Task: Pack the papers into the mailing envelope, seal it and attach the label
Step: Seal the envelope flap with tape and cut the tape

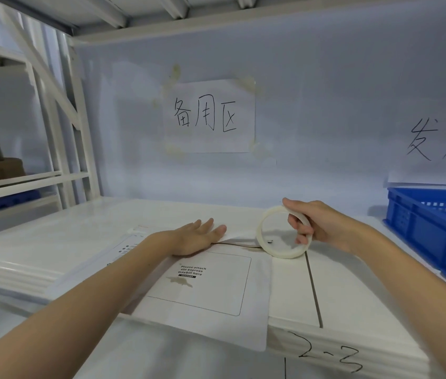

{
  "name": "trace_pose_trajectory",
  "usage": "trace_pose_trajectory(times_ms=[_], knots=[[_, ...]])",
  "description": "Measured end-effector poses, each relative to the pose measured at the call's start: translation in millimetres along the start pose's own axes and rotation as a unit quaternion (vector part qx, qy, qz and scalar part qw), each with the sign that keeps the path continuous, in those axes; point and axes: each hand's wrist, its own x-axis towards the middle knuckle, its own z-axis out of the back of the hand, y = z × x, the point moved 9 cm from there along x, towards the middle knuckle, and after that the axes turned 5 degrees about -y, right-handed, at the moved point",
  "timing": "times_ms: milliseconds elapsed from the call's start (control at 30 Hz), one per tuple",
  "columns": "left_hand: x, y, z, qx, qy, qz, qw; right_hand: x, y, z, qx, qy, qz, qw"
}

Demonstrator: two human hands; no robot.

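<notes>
A: Nearest, what lies on the shelf [353,291]?

B: The white mailing envelope [202,296], flat, its near corner hanging over the shelf's front edge, the printed waybill box [211,283] facing up. It looks thin and floppy, light, probably slick, so I'd judge it slides unless pinned.

A: And it is pinned?

B: Yes. The left hand [194,237] lies flat on its far end, fingers straight, pressing down around the flap, holding nothing.

A: The right?

B: The right hand [315,225] has its fingers curled through a roll of white tape [268,247], which stands on edge touching the envelope's far right corner. The roll is rigid and light; the ring is the sensible place to grip it, with the loose end pulled off by the other hand. I can't make out the loose end.

A: Papers inside?

B: Can't tell. No label in sight either.

A: Farther back?

B: A blue crate [435,236] at right, handwritten signs [211,116] taped on the wall
</notes>
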Motion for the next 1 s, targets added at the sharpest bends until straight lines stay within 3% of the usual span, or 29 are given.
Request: trace_pose_trajectory(times_ms=[367,600,800,1000], knots=[[-4.7,-18.7,7.0,0.055,-0.024,-0.017,0.998,5.5,6.5,20.8,0.010,-0.044,0.042,0.998],[-4.4,-54.8,1.3,-0.087,0.043,-0.054,0.994,4.0,2.6,27.7,0.006,-0.058,0.035,0.998],[1.0,-64.5,-13.8,-0.205,0.027,-0.036,0.978,3.0,1.3,26.0,0.010,-0.051,0.007,0.999],[-4.1,-80.9,-14.2,-0.116,-0.014,-0.072,0.991,-4.6,10.6,23.7,-0.030,-0.028,0.016,0.999]])
